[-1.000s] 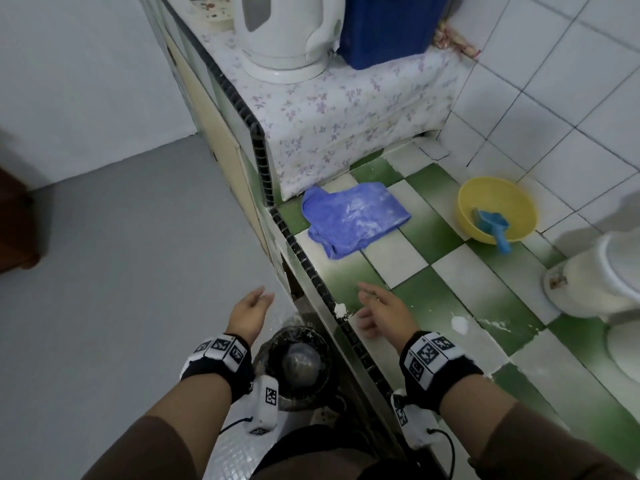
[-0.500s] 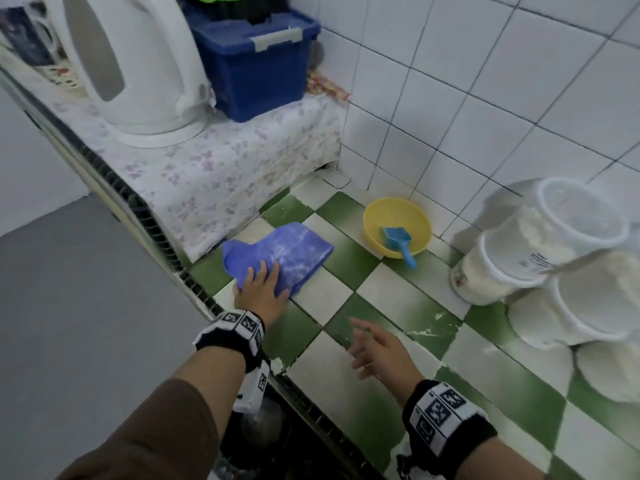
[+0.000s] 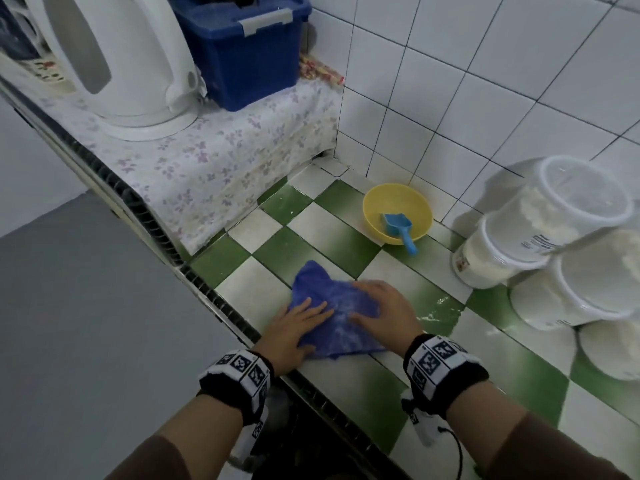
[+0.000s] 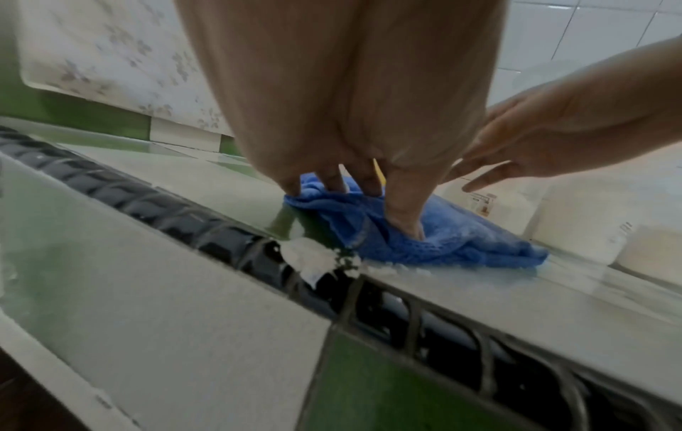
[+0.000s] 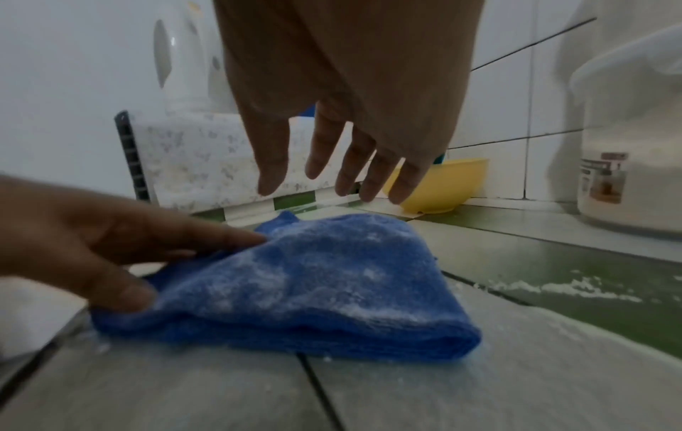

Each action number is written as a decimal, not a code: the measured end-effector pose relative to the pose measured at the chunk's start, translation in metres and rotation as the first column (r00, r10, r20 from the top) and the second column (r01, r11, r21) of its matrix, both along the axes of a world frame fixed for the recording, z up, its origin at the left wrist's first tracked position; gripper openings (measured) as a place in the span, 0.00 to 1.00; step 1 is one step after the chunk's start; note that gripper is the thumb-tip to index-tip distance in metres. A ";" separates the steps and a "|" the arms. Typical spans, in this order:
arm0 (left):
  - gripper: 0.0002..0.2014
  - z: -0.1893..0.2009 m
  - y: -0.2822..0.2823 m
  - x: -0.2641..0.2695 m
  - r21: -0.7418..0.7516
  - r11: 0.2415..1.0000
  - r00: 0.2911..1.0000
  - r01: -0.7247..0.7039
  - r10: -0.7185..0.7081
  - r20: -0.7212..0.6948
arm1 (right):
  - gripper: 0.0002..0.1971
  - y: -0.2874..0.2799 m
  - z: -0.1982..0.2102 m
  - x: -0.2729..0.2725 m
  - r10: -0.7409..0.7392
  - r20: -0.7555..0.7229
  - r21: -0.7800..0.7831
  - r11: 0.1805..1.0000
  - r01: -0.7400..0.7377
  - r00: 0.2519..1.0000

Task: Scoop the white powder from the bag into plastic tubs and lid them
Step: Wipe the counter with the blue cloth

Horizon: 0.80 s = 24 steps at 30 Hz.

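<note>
Now at cleanup, seemingly: left hand (image 3: 294,329) pressing fingers into blue cloth (image 3: 341,318) on tiled surface (image 3: 311,251); right hand (image 3: 382,308) flat-fingered over it, contact unclear. Next: sweep spilled powder (image 4: 314,258) off front edge. Counted: four lidded tubs (image 3: 540,251) stacked right; one scoop (image 3: 400,228), one yellow bowl (image 3: 381,202).

bench (image 3: 304,216): green-white tiles | blue cloth (image 3: 341,327) under my left hand (image 3: 294,327) | yellow bowl (image 3: 381,206) beyond my right hand (image 3: 384,310) | stacked tubs (image 3: 502,265) further right | spilled powder (image 3: 438,311) just right of it
</note>
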<state>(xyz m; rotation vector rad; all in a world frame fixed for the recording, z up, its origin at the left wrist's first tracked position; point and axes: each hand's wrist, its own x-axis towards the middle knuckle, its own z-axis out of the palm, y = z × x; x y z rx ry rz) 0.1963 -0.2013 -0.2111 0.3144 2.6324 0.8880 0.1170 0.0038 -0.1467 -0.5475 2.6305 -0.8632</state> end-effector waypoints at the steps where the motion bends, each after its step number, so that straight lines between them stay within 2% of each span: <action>1: 0.41 0.000 -0.002 0.000 0.050 0.999 1.000 -0.015 0.016 -0.015 | 0.35 -0.001 0.000 -0.001 0.078 0.028 0.114 0.990 -0.080 0.997; 3: 0.38 0.001 -0.005 0.004 0.159 0.982 0.992 -0.098 0.110 -0.063 | 0.44 -0.005 -0.004 0.000 0.194 0.140 0.347 0.909 -0.232 0.971; 6: 0.35 0.002 -0.007 0.016 0.318 0.890 0.914 -0.326 0.383 -0.136 | 0.49 -0.012 -0.013 0.005 0.255 0.202 0.472 0.820 -0.322 0.946; 9: 0.32 0.006 -0.008 0.027 0.395 0.771 0.814 -0.500 0.574 -0.088 | 0.45 -0.019 -0.017 0.006 0.271 0.112 0.564 0.775 -0.286 0.956; 12: 0.30 0.010 -0.010 0.034 0.389 0.738 0.791 -0.551 0.611 -0.040 | 0.35 -0.028 -0.014 0.011 0.247 -0.001 0.593 0.780 -0.199 0.969; 15: 0.30 0.014 -0.009 0.038 0.370 0.741 0.788 -0.560 0.614 -0.037 | 0.25 -0.034 -0.014 0.016 0.191 -0.057 0.543 0.829 -0.130 0.980; 19: 0.30 0.019 -0.008 0.038 0.363 0.739 0.784 -0.567 0.619 -0.035 | 0.20 -0.031 -0.007 0.020 0.059 -0.045 0.422 0.906 -0.034 0.997; 22: 0.27 0.019 -0.003 0.035 0.360 0.752 0.792 -0.552 0.608 -0.056 | 0.21 -0.016 0.004 0.023 -0.099 0.042 0.243 0.966 0.086 0.994; 24: 0.25 0.021 0.002 0.034 0.349 0.762 0.797 -0.545 0.600 -0.064 | 0.20 0.006 0.018 0.026 -0.186 0.081 0.103 0.979 0.177 0.979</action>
